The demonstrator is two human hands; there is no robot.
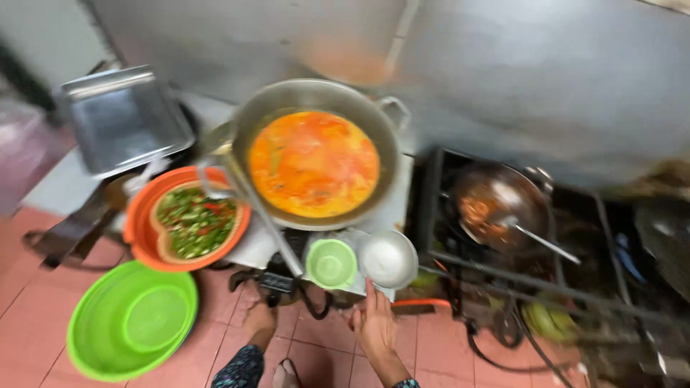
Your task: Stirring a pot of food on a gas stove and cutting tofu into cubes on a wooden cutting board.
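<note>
My right hand reaches up with its fingers straight, the tips at the near rim of a small steel bowl on the stove's front ledge. A small green plastic bowl stands just left of it. My left hand hangs lower, below the black stove knob, with its fingers curled downward; the blur hides whether it holds anything. Above them a big wok holds orange soup, and a long steel ladle leans on the wok's left rim.
An orange basin with chopped green and red vegetables sits left of the wok. A large green basin stands on the red tiled floor. A steel tray lies at the back left. A dark wok with a spoon sits on the right burner.
</note>
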